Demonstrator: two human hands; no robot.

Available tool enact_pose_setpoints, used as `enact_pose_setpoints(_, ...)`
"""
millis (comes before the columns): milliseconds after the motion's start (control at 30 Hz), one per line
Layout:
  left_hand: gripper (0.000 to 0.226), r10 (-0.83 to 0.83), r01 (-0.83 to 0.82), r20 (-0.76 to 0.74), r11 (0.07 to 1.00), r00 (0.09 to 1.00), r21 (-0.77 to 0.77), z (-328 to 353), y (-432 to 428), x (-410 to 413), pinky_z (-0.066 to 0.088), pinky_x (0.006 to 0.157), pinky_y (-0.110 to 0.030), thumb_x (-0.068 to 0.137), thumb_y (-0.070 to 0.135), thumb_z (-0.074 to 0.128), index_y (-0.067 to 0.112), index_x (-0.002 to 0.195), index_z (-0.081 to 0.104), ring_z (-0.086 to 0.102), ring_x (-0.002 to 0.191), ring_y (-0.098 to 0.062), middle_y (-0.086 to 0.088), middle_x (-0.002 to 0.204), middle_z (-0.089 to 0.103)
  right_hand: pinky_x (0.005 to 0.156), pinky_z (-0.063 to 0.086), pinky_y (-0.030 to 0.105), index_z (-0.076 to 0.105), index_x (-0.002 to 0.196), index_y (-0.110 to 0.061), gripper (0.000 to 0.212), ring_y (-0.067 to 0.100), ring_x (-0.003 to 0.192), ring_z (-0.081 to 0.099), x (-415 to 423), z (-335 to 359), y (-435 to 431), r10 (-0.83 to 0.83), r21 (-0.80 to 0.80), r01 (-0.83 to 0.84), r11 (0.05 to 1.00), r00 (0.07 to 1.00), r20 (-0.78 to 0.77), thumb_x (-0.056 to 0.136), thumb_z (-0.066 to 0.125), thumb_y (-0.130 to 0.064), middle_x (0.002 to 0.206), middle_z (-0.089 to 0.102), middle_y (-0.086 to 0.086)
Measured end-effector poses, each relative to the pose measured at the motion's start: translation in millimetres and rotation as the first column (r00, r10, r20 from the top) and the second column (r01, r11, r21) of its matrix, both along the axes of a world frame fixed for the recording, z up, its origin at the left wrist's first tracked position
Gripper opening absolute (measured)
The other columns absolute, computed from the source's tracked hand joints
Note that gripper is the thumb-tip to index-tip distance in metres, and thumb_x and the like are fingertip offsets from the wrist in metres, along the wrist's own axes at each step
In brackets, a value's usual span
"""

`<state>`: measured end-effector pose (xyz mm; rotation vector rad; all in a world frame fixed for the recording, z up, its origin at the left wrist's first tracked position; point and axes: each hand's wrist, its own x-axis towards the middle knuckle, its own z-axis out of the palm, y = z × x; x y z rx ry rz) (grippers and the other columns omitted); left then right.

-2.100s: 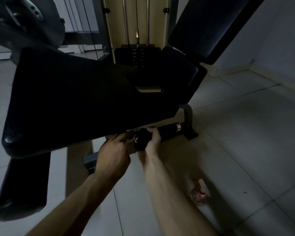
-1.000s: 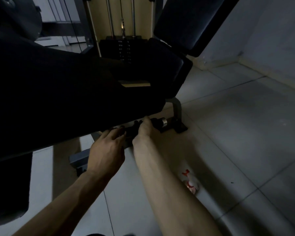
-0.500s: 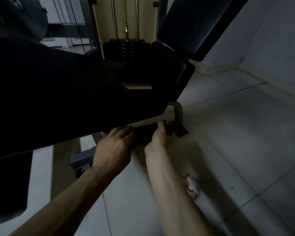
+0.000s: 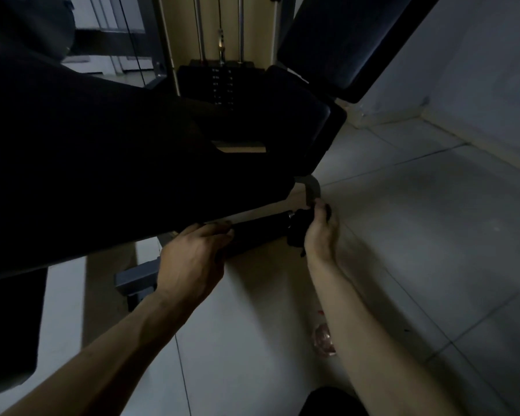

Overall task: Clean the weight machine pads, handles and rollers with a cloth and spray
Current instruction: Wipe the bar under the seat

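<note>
Roller first: the black cylindrical padded roller point(image 4: 260, 232) runs low across the machine, just under the front edge of the big black vinyl seat pad point(image 4: 102, 163) and above the pale tiled floor point(image 4: 418, 235). My left hand point(image 4: 192, 259) grips its near, left end, fingers curled over the top of it. My right hand point(image 4: 320, 232) is at the far, right end, clamped on a dark crumpled cloth point(image 4: 297, 228) that it holds against the roller's end, where a thin metal collar point(image 4: 290, 219) shows. My hands are well apart, one at each end of the roller.

Just above my right thumb a grey metal bracket point(image 4: 312, 187) curves down from under the seat pad. A grey steel base foot point(image 4: 138, 276) sits on the floor beside my left wrist. A small clear spray bottle with red parts point(image 4: 323, 337) lies on the floor against the left side of my right forearm, partly hidden and blurred.

Behind the seat pad stands the black weight stack point(image 4: 219, 85), with steel guide rods point(image 4: 240, 31) rising from it. A column of pale figures runs down its plates, too small and dim for me to read. A second black pad point(image 4: 342, 40) tilts at the upper right.
</note>
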<state>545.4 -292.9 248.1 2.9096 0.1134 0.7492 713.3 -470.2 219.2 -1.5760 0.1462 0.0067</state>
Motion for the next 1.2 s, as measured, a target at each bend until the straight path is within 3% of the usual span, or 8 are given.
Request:
enact_pose_setpoints(100,0.043,0.003,-0.003,0.002,1.0,1.0,-0.014,-3.1,1.3,0.8,0.063,0.079,-0.043,0.079,0.001,0.079,0.013,0.12,0.074,0.07,0.11,-0.031,-0.007,0.124,0.072,0.092,0.051,0.036,0.045,0.126,-0.02,0.035,0.022,0.11,0.059,-18.1,16.6,7.2,-0.027,-0.107,0.062,0.992,0.955,0.297,0.104,0.047,-0.047,0.125,0.059,0.01)
enact_pose_setpoints(200,0.044,0.025,-0.025,0.01,0.999,1.0,-0.024,-4.4,-1.8,0.8,0.062,0.079,-0.042,0.079,0.0,0.08,0.014,0.121,0.074,0.069,0.11,-0.03,-0.007,0.124,0.072,0.1,0.043,0.036,0.063,0.119,-0.013,0.045,0.025,0.118,0.053,-31.2,-1.5,33.1,0.215,-0.504,0.085,0.86,0.834,0.508,0.1,0.051,-0.052,0.124,0.058,0.008)
enact_pose_setpoints(267,0.044,0.017,-0.016,0.024,1.0,1.0,-0.016,-4.9,-1.9,0.1,0.062,0.078,-0.041,0.08,0.001,0.08,0.014,0.122,0.074,0.069,0.11,-0.03,-0.006,0.124,0.072,0.092,0.048,0.037,0.07,0.115,-0.015,0.041,0.022,0.111,0.059,-27.9,-9.1,37.2,0.274,-0.524,0.061,0.85,0.797,0.538,0.101,0.053,-0.05,0.114,0.065,0.004)
enact_pose_setpoints(400,0.048,0.01,-0.01,0.034,1.0,0.999,-0.016,-7.0,-0.5,-0.8,0.06,0.081,-0.042,0.08,0.001,0.08,0.014,0.126,0.072,0.068,0.113,-0.031,-0.007,0.127,0.071,0.061,0.047,0.034,0.07,0.094,-0.01,0.038,0.016,0.074,0.066,-8.7,13.8,30.1,0.176,-0.276,-0.107,0.955,0.955,0.24,0.105,0.054,-0.043,0.082,0.07,0.005)
enact_pose_setpoints(533,0.058,-0.027,0.027,0.018,1.0,0.999,-0.002,-5.5,1.8,-11.7,0.06,0.086,-0.047,0.077,-0.004,0.08,0.011,0.132,0.067,0.066,0.119,-0.034,-0.011,0.132,0.068,0.06,0.054,0.032,0.062,0.132,-0.019,0.065,0.031,0.095,0.073,-7.5,-8.9,16.7,-0.081,0.26,0.193,0.946,0.918,-0.387,0.091,0.06,-0.069,0.114,0.073,0.009)
enact_pose_setpoints(900,0.047,0.129,-0.106,0.071,0.958,0.989,-0.268,-0.2,8.0,-50.7,0.059,0.084,-0.047,0.085,-0.006,0.073,0.013,0.128,0.07,0.068,0.109,-0.034,-0.01,0.127,0.071,0.089,0.058,0.04,0.045,0.143,-0.005,0.044,0.034,0.106,0.067,-103.0,58.7,103.8,0.141,0.426,0.098,0.899,0.857,-0.496,0.109,0.049,-0.033,0.124,0.064,0.017)
enact_pose_setpoints(1133,0.029,0.288,-0.309,-0.152,0.65,0.946,-0.694,-18.1,10.1,-79.4,0.063,0.077,-0.046,0.101,0.007,0.054,0.023,0.118,0.071,0.071,0.083,-0.016,-0.004,0.113,0.075,0.094,0.057,0.045,0.047,0.141,-0.009,0.05,0.033,0.112,0.065,-156.9,43.9,124.5,0.328,0.342,-0.157,0.926,0.785,-0.526,0.103,0.06,-0.038,0.126,0.063,0.015)
enact_pose_setpoints(1200,0.019,0.227,-0.327,-0.26,0.347,0.939,-0.879,-18.3,4.8,-79.0,0.061,0.084,-0.047,0.105,0.017,0.051,0.026,0.112,0.067,0.07,0.095,-0.019,-0.01,0.118,0.072,0.091,0.056,0.045,0.047,0.138,-0.017,0.05,0.033,0.109,0.064,-163.5,40.4,110.9,0.37,0.305,-0.233,0.923,0.755,-0.542,0.1,0.063,-0.045,0.124,0.063,0.013)
